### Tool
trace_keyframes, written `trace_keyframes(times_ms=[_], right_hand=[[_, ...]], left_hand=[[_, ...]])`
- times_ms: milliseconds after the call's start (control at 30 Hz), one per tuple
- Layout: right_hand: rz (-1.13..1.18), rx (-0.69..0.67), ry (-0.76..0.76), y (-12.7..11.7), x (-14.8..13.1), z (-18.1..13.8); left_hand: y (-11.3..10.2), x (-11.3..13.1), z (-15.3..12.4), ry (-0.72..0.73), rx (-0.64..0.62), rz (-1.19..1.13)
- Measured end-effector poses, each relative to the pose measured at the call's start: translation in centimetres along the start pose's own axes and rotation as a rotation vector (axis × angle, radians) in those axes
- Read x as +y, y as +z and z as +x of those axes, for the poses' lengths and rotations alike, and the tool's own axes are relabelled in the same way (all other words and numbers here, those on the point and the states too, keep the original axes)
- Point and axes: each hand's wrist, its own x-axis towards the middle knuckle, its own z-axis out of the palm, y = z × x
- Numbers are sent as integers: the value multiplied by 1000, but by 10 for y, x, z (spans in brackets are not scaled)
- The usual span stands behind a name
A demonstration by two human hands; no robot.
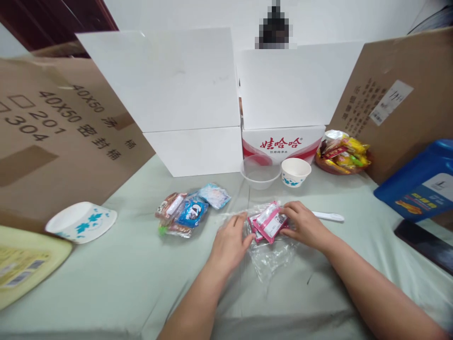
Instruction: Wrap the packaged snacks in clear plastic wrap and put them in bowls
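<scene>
A small stack of pink snack packets (269,223) lies on a clear plastic bag (272,257) on the pale green tablecloth. My left hand (230,241) has its fingers curled and pinches the stack's left edge. My right hand (302,224) grips the stack's right side, fingers bent over the top. A loose pile of other snack packets (187,212), brown, blue and light blue, lies just left of my left hand.
A clear plastic bowl (260,172), a white paper bowl (295,171) and a white spoon (329,216) lie behind my hands. White boxes (184,94), cardboard (53,137), a tipped bowl (81,222), a snack basket (341,153), a blue container (421,182) and a dark phone (424,245) ring the table.
</scene>
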Motion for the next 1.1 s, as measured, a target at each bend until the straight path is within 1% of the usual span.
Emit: trace_keyframes(times_ms=[67, 133, 267, 433, 500, 567, 667, 733, 800, 900, 1000, 1100], right_hand=[[1, 17, -104, 11, -1, 2], [11, 2, -140, 20, -3, 3], [54, 6, -94, 26, -5, 4], [137, 42, 11, 20, -11, 4], [137, 30, 22, 20, -15, 5], [137, 16, -3, 22, -17, 5], [179, 56, -18, 28, -18, 6], [251, 103, 44, 30, -16, 6], [377, 149, 148, 29, -12, 7], [672, 248, 310, 23, -5, 13], [938, 333, 437, 11, 0, 28], [1018, 363, 561, -3, 6, 55]], left_hand=[[3, -1, 1, 94, 4, -34], [5, -1, 1, 126, -35, -52], [6, -2, 0, 105, -106, -67], [7, -12, 1, 119, -152, -135], [8, -14, 1, 140, -146, -163], [7, -14, 2, 179, -118, -196], [5, -11, 1, 248, -92, -254], [4, -9, 1, 262, -105, -271], [3, -9, 0, 231, -134, -247], [2, -12, 1, 189, -210, -167], [0, -17, 1, 216, -285, -106], [-3, -20, 0, 271, -317, -84]])
